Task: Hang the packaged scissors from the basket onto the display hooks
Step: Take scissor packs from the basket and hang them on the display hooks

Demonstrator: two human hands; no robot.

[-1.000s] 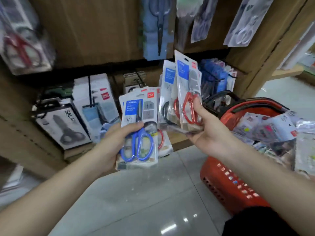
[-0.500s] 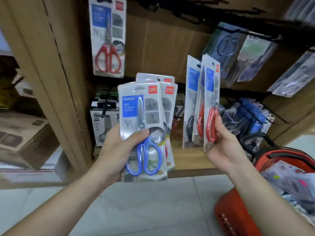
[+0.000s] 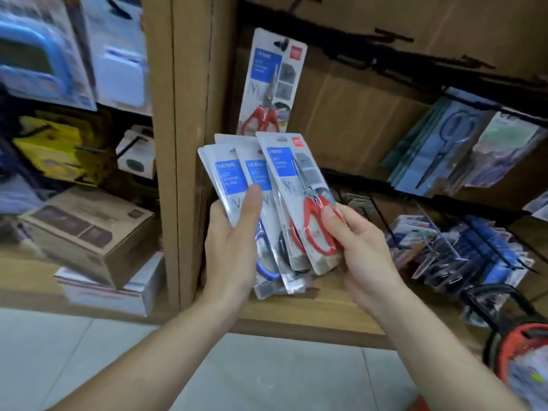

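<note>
Brown wooden shelves fill the shop wall in front of both hands. Just left of the left hand (image 3: pixel 234 247) stands a tall wooden post (image 3: pixel 189 143), very close to the edge of the packs that hand holds. It grips a fan of scissor packs (image 3: pixel 228 173), with its thumb pressed on the front. The right hand (image 3: pixel 361 250) pinches a pack of red scissors (image 3: pixel 299 185), thumb on the red handle. This pack lies over the fan.

Right above the hands a hanging pack (image 3: pixel 272 84) with red scissors hangs from a dark hook. To the right of it the back board (image 3: pixel 350 120) is bare. Black hooks (image 3: pixel 394 35) stick out higher up, but they are blurry. Farther right hang blue packs (image 3: pixel 444 149).

Under the hands runs a wooden shelf board (image 3: pixel 320 312), then the grey floor (image 3: pixel 267 375). The red basket (image 3: pixel 510 351) sits low, off to the right of the right hand. A cardboard box (image 3: pixel 89 232) lies left of the post.
</note>
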